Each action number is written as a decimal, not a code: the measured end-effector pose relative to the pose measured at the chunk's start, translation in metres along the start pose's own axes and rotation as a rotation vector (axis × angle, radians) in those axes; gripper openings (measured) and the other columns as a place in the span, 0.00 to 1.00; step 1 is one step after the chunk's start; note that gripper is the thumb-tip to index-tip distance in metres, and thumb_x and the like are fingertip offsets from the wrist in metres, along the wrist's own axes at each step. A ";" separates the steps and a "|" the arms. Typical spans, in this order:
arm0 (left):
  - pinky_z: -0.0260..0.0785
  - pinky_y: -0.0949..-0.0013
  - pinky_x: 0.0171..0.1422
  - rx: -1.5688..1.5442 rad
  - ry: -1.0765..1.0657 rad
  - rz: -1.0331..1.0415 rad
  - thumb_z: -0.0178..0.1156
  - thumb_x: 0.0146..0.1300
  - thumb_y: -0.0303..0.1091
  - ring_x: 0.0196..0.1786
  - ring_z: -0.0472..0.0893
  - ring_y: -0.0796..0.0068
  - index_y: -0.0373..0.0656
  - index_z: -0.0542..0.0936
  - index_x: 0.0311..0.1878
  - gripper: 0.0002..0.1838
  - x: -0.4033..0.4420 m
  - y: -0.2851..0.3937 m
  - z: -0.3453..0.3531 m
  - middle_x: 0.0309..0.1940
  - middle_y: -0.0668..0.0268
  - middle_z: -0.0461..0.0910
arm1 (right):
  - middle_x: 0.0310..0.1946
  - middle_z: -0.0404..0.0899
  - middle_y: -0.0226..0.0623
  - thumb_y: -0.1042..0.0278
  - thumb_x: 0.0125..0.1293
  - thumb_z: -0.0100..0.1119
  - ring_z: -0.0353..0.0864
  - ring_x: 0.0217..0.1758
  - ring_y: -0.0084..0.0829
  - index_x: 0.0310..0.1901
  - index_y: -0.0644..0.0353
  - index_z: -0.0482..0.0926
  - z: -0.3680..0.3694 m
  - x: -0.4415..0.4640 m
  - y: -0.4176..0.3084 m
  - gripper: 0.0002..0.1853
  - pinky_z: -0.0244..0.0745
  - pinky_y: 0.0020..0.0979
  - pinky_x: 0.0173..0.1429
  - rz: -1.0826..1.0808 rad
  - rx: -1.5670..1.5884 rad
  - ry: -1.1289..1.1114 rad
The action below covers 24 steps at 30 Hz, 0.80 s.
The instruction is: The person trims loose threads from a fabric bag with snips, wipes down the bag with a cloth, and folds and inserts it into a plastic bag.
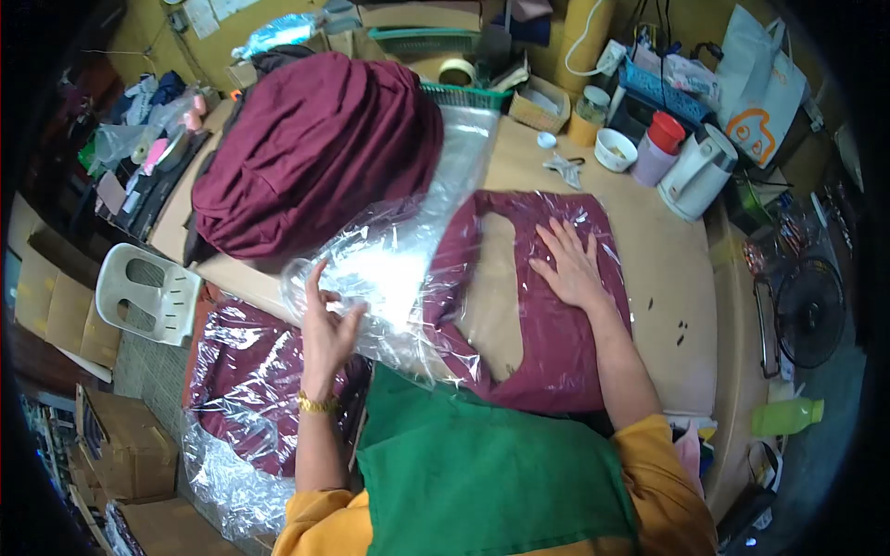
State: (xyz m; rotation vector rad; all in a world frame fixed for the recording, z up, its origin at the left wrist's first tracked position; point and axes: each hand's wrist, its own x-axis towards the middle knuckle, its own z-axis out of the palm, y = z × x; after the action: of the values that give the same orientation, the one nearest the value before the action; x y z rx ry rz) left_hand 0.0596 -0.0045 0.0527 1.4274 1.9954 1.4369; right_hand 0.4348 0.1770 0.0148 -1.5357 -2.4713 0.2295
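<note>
A folded maroon garment (pixel 560 347) lies flat on the brown table inside a clear plastic bag (pixel 380 250). The bag's loose, shiny end spreads out to the left, beyond the cloth. My right hand (pixel 570 267) rests palm down on the bagged garment, fingers stretched out. At the loose end of the plastic is my left hand (pixel 329 324), its thumb and fingers apart; whether they touch the film I cannot make out. Behind it rises a big heap of maroon garments (pixel 324 148). More bagged maroon garments (pixel 246 380) are stacked low, beside my left forearm.
Flat clear plastic (pixel 468 139) lies beside the heap. Along the back right stand a white bowl (pixel 615 148), a lidded cup (pixel 656 153) and an electric kettle (pixel 698 171). A white plastic chair (pixel 148 295) is at the left, above cardboard boxes (pixel 130 445). A green bottle (pixel 788 417) sits at the right.
</note>
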 end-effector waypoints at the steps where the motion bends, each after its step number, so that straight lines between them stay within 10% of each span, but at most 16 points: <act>1: 0.71 0.77 0.37 -0.035 -0.116 -0.129 0.68 0.58 0.24 0.34 0.78 0.80 0.45 0.59 0.75 0.43 -0.005 -0.005 0.000 0.34 0.67 0.77 | 0.77 0.56 0.44 0.43 0.69 0.56 0.47 0.82 0.44 0.73 0.50 0.64 -0.002 0.002 0.003 0.35 0.32 0.65 0.79 -0.029 0.056 -0.016; 4: 0.76 0.71 0.40 -0.002 -0.066 -0.054 0.67 0.61 0.24 0.39 0.81 0.74 0.50 0.53 0.78 0.45 0.003 -0.024 -0.033 0.40 0.59 0.79 | 0.66 0.70 0.52 0.62 0.62 0.68 0.67 0.72 0.50 0.56 0.58 0.81 -0.033 -0.013 0.022 0.21 0.63 0.41 0.73 -0.093 0.388 0.323; 6: 0.81 0.59 0.48 0.028 -0.057 -0.065 0.68 0.63 0.31 0.52 0.82 0.57 0.53 0.47 0.80 0.49 0.004 -0.019 -0.045 0.56 0.42 0.76 | 0.62 0.74 0.53 0.63 0.64 0.66 0.71 0.66 0.52 0.56 0.60 0.81 -0.076 -0.045 0.014 0.20 0.65 0.41 0.70 0.170 0.274 0.352; 9: 0.73 0.53 0.60 0.010 -0.017 -0.130 0.68 0.64 0.36 0.53 0.81 0.52 0.40 0.56 0.77 0.43 0.000 -0.009 0.000 0.61 0.45 0.74 | 0.67 0.70 0.54 0.61 0.71 0.60 0.69 0.70 0.50 0.70 0.59 0.68 -0.051 -0.079 0.039 0.29 0.62 0.40 0.73 0.393 0.224 0.151; 13: 0.73 0.60 0.47 -0.081 -0.021 0.090 0.63 0.66 0.29 0.38 0.80 0.61 0.44 0.81 0.60 0.19 -0.008 -0.005 -0.012 0.35 0.53 0.81 | 0.58 0.78 0.49 0.76 0.72 0.54 0.76 0.63 0.37 0.64 0.66 0.74 -0.040 -0.081 -0.005 0.20 0.66 0.33 0.69 0.107 0.612 0.185; 20: 0.68 0.80 0.39 0.176 0.677 -0.219 0.59 0.65 0.22 0.36 0.76 0.86 0.41 0.84 0.53 0.14 -0.125 0.015 -0.241 0.44 0.68 0.85 | 0.52 0.82 0.43 0.80 0.67 0.59 0.80 0.56 0.33 0.56 0.70 0.79 -0.124 -0.065 -0.205 0.16 0.70 0.31 0.66 -0.432 0.723 0.460; 22: 0.68 0.58 0.65 1.122 0.807 -0.340 0.58 0.64 0.23 0.61 0.75 0.56 0.44 0.79 0.60 0.20 -0.166 0.026 -0.271 0.60 0.55 0.73 | 0.49 0.84 0.44 0.80 0.64 0.62 0.83 0.53 0.35 0.54 0.69 0.81 -0.114 -0.042 -0.272 0.16 0.74 0.31 0.62 -0.666 0.752 0.356; 24: 0.53 0.45 0.77 1.302 0.979 -0.446 0.61 0.66 0.34 0.75 0.60 0.45 0.51 0.74 0.68 0.26 -0.186 0.027 -0.284 0.72 0.52 0.62 | 0.47 0.85 0.46 0.81 0.63 0.64 0.86 0.49 0.40 0.53 0.68 0.82 -0.078 -0.008 -0.335 0.16 0.78 0.33 0.56 -0.903 0.782 0.236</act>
State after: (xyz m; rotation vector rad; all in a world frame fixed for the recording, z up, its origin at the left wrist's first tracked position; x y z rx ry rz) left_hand -0.0395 -0.3151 0.1511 0.2642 3.9005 0.5031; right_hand 0.1704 0.0234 0.1718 -0.1008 -2.1935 0.6747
